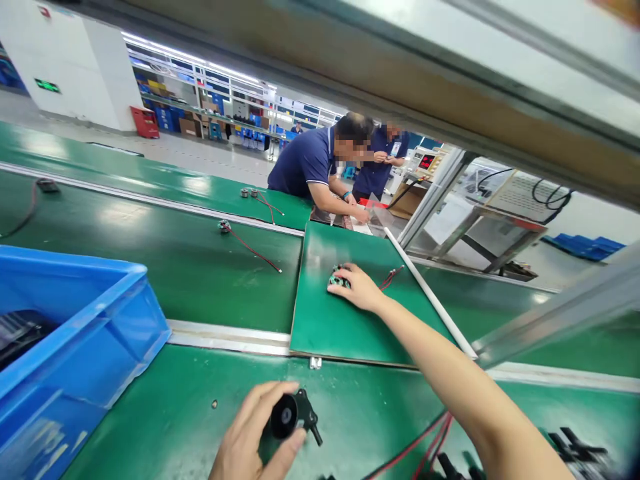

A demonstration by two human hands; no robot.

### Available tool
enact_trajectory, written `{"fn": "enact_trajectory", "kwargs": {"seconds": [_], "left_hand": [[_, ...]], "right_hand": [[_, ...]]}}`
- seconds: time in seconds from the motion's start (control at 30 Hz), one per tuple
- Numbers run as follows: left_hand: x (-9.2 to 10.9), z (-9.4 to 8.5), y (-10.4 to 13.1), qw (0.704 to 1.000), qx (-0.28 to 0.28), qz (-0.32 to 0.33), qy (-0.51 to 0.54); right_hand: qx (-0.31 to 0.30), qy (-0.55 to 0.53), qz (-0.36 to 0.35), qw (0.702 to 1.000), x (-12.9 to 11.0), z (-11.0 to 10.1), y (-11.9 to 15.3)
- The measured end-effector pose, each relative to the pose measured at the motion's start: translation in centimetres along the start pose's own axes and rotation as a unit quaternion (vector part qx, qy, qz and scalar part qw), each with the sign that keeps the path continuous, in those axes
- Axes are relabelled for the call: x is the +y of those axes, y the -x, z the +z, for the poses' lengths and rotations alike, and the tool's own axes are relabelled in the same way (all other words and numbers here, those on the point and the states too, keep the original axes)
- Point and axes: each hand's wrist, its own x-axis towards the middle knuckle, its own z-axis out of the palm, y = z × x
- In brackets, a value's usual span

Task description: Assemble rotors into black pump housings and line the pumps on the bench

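Note:
My left hand (pixel 255 430) is low in the middle of the view, thumb and fingers closed around a black plastic housing (pixel 286 416) with a round cup and a short spout. Farther forward, my right hand (pixel 356 287) reaches over a raised green board and grips small round motors with green circuit boards (pixel 339 279). The fingers hide part of them, so their number is unclear. Red and black wires (pixel 391 279) with white plugs trail on the board to the right of that hand.
A blue bin (pixel 100 320) holding black parts stands at left. Another wired motor (pixel 225 227) lies on the green belt beyond. More black parts (pixel 580 450) and wires are at lower right. A metal post (pixel 555 313) slants at right; two co-workers (pixel 305 160) stand beyond the bench.

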Motion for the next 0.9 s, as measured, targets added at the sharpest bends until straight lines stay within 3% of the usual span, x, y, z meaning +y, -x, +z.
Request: {"fn": "enact_trajectory", "kwargs": {"seconds": [0.13, 0.23, 0.33, 0.47, 0.53, 0.67, 0.77, 0.9], "left_hand": [[0.5, 0.0, 0.1, 0.999, 0.021, 0.013, -0.02], [0.3, 0.1, 0.1, 0.999, 0.007, 0.025, -0.031], [0.1, 0.4, 0.1, 1.0, -0.025, 0.007, 0.013], [0.8, 0.8, 0.3, 0.992, -0.077, -0.035, 0.091], [1.3, 0.9, 0.3, 0.989, -0.086, -0.051, 0.111], [1.8, 0.7, 0.4, 0.986, -0.1, -0.055, 0.123], [1.8, 0.5, 0.5, 0.986, -0.105, -0.048, 0.123], [1.7, 0.6, 0.7, 0.986, -0.097, -0.049, 0.123]], "right_hand": [[0.016, 0.004, 0.001, 1.0, -1.3, -1.1, 6.1], [0.112, 0.011, 0.006, 0.994, -3.0, -3.0, 8.6], [0.196, -0.07, -0.001, 0.978, -5.7, -6.0, 11.4], [0.179, -0.15, -0.016, 0.972, -10.2, -8.0, 16.0], [0.149, -0.178, -0.055, 0.971, -12.3, -7.2, 17.7], [0.103, -0.238, -0.102, 0.96, -14.9, -3.5, 19.0], [0.093, -0.223, -0.099, 0.965, -15.5, -1.3, 18.7], [0.114, -0.182, -0.079, 0.974, -15.6, -0.3, 18.4]]}}
